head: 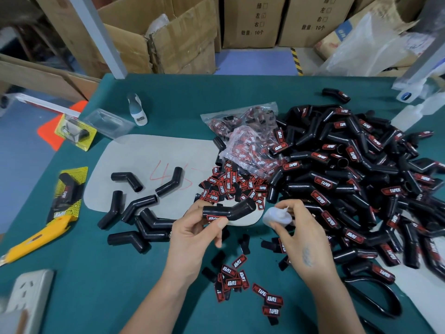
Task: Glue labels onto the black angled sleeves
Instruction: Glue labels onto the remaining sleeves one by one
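Two hands are working above the green table (pixel 240 92): your left hand (pixel 192 233) is gripping a black angled sleeve (pixel 228 209), thumb pressing a red-and-black label (pixel 213 217) against its underside, while your right hand (pixel 297 231) is curling its fingers around a small white glue bottle (pixel 277 216) just beside the sleeve. Loose labels (pixel 237 183) are lying beyond, and labelled sleeves (pixel 356 179) are lying heaped to your right.

Glossy black rubbery sleeves (pixel 337 179) piled on the matt teal cloth desk (pixel 183 92); crinkly clear plastic bag (pixel 250 150), far brown cardboard boxes (pixel 168 39).
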`<state>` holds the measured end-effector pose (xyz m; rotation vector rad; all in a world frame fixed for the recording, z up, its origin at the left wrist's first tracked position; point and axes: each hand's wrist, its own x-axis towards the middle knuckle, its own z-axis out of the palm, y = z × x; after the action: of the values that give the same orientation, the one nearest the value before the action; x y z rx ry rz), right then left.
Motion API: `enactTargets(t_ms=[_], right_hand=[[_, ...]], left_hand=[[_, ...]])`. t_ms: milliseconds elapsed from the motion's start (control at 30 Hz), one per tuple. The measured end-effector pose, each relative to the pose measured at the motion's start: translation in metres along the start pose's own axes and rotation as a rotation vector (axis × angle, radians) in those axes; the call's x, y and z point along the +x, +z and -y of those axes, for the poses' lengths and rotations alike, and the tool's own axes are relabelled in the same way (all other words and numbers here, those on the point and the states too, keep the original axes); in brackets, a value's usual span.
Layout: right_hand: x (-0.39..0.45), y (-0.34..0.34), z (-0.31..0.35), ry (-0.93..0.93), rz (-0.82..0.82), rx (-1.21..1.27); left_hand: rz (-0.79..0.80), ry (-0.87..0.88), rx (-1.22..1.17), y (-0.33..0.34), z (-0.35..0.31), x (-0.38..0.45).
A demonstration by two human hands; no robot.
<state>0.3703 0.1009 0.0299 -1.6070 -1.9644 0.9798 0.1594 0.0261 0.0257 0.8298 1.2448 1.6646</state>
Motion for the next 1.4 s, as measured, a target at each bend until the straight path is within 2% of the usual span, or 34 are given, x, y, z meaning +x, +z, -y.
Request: enactTargets(t_ms=[200, 300, 400, 533, 600, 733, 833, 967, 1100, 1400], right_hand=[[-0.002, -0.009, -0.002, -0.066, -0.005, 0.001], [-0.002, -0.015, -0.001, -0.138, -0.056, 0.087], [-0.005, -0.017, 0.002, -0.282, -0.218, 0.204], [-0.013, -0.012, 0.006, -0.614, -0.532, 0.206], [-0.018, -0.004, 0.011, -0.708, -0.575, 0.22], [-0.027, 0.021, 0.025, -0.73, -0.392, 0.307], [-0.03, 0.037, 0.027, -0.6, -0.235, 0.361], [-0.032, 0.043, 0.023, -0.429, -0.117, 0.442], [-0.031, 0.041, 0.022, -0.371, -0.075, 0.506], [-0.031, 0.04, 0.026, -0.388, -0.083, 0.54]], left_hand=[[0.01, -0.008, 0.009, -0.001, -0.002, -0.001], [0.009, -0.016, 0.011, 0.0, -0.003, 0.0], [0.008, -0.017, 0.015, 0.0, -0.003, 0.0], [0.014, 0.001, 0.043, 0.001, -0.005, -0.001], [0.013, 0.001, 0.06, 0.001, -0.005, -0.001], [0.037, 0.024, 0.116, -0.001, -0.006, -0.001], [0.102, 0.056, 0.171, -0.006, -0.008, -0.001], [0.192, 0.096, 0.276, -0.01, -0.01, 0.0], [0.203, 0.114, 0.293, -0.009, -0.01, 0.001], [0.212, 0.114, 0.322, -0.01, -0.009, 0.0]])
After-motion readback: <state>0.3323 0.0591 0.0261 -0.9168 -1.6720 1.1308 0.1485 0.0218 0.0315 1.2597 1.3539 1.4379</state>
